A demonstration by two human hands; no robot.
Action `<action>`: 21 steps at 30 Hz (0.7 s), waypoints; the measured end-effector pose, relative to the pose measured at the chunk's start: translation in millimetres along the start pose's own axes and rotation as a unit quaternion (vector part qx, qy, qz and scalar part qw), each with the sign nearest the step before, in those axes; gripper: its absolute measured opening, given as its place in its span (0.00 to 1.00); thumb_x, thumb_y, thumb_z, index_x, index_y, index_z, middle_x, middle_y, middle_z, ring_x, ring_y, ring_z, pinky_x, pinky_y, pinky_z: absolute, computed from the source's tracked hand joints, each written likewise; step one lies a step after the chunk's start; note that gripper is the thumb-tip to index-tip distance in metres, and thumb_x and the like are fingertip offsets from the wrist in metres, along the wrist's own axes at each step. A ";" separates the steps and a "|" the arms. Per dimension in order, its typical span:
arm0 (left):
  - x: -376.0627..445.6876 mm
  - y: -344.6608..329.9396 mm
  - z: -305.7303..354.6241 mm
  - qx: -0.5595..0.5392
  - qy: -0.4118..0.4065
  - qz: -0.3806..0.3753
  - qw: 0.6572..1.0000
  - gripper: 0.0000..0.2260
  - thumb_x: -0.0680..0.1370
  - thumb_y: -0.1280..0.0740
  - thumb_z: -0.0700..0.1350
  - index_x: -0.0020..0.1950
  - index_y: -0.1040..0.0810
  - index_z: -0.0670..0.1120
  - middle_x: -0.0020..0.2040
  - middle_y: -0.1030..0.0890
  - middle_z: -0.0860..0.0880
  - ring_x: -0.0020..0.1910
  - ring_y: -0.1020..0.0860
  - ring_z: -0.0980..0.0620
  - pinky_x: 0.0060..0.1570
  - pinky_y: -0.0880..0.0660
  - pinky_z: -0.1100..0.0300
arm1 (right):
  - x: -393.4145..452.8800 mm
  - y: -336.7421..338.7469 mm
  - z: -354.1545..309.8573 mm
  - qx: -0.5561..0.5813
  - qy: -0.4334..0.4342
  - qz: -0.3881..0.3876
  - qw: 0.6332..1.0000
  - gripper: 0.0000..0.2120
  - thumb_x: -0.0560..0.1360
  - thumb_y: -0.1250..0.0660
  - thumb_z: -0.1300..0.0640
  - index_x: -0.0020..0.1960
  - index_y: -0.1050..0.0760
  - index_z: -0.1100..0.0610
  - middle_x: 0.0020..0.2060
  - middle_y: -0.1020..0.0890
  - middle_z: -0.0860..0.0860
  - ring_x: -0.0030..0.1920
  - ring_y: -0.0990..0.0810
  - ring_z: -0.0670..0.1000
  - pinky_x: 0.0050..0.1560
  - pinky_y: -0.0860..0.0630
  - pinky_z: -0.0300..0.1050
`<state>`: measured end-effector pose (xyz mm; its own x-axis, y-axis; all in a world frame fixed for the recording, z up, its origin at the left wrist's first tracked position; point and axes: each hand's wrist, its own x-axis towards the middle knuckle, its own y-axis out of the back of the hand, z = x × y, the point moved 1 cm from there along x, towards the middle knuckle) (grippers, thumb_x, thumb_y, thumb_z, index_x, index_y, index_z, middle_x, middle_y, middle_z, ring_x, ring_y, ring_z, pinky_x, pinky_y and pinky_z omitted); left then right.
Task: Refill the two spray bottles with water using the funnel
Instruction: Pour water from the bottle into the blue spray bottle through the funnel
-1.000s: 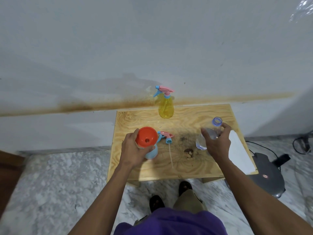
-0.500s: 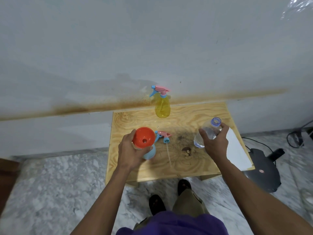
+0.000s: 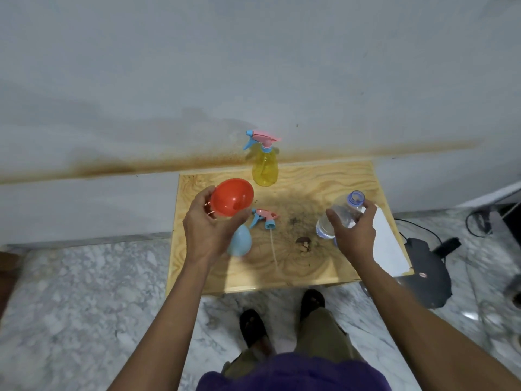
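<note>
Head view, looking down on a small plywood table (image 3: pixel 324 266) set against a stained wall (image 3: pixel 253 80). Left hand (image 3: pixel 207 230): fingers and thumb curled round the orange funnel (image 3: pixel 231 196), which is tilted with its mouth toward the camera and raised above the blue spray bottle (image 3: pixel 239 241); whether the hand also touches that bottle cannot be told. Just right of this hand, a detached pink-and-blue spray head (image 3: pixel 265 217) lies on the table, its dip tube trailing toward the near edge. Beyond the hand, at the table's far edge by the wall, stands the yellow spray bottle (image 3: pixel 265 169), upright with its spray head fitted. Right hand (image 3: pixel 355 232): fingers wrapped round an uncapped clear water bottle (image 3: pixel 342 214), held tilted. Just right of this hand, a white sheet (image 3: pixel 387 246) lies along the table's edge. Farther right, a black appliance (image 3: pixel 425 275) sits on the marble floor (image 3: pixel 70 306).
</note>
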<state>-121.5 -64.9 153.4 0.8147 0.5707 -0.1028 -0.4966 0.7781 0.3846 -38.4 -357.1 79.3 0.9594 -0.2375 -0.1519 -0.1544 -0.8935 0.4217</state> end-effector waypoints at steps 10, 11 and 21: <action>0.3 -131.5 19.0 0.120 0.094 -0.148 0.977 0.17 0.68 0.22 0.57 0.45 0.21 0.47 0.43 0.19 0.51 0.40 0.23 0.52 0.38 0.30 0.60 | 3.5 21.9 4.0 -0.044 0.048 -0.050 0.997 0.32 0.72 0.23 0.47 0.70 0.35 0.48 0.58 0.23 0.43 0.57 0.24 0.46 0.55 0.31 0.43; 1.4 -144.9 10.1 0.133 0.116 -0.161 0.971 0.19 0.68 0.22 0.57 0.48 0.20 0.44 0.44 0.17 0.49 0.42 0.22 0.51 0.36 0.30 0.61 | 4.7 24.4 5.6 -0.044 0.049 -0.057 0.996 0.31 0.72 0.24 0.46 0.70 0.34 0.48 0.59 0.23 0.43 0.58 0.24 0.46 0.56 0.30 0.43; 15.1 -219.8 -25.7 0.170 0.176 -0.181 0.953 0.17 0.68 0.21 0.56 0.46 0.19 0.45 0.42 0.15 0.47 0.45 0.17 0.48 0.47 0.23 0.56 | 17.9 38.9 13.2 -0.050 0.053 -0.105 0.992 0.33 0.70 0.23 0.44 0.70 0.34 0.44 0.61 0.21 0.42 0.60 0.23 0.40 0.55 0.26 0.38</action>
<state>-7.8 -220.6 43.8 0.7344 0.3792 -0.5630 -0.0273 0.8453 0.5337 -30.3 -401.1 81.2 0.9882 -0.0041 -0.1530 0.0703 -0.8758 0.4775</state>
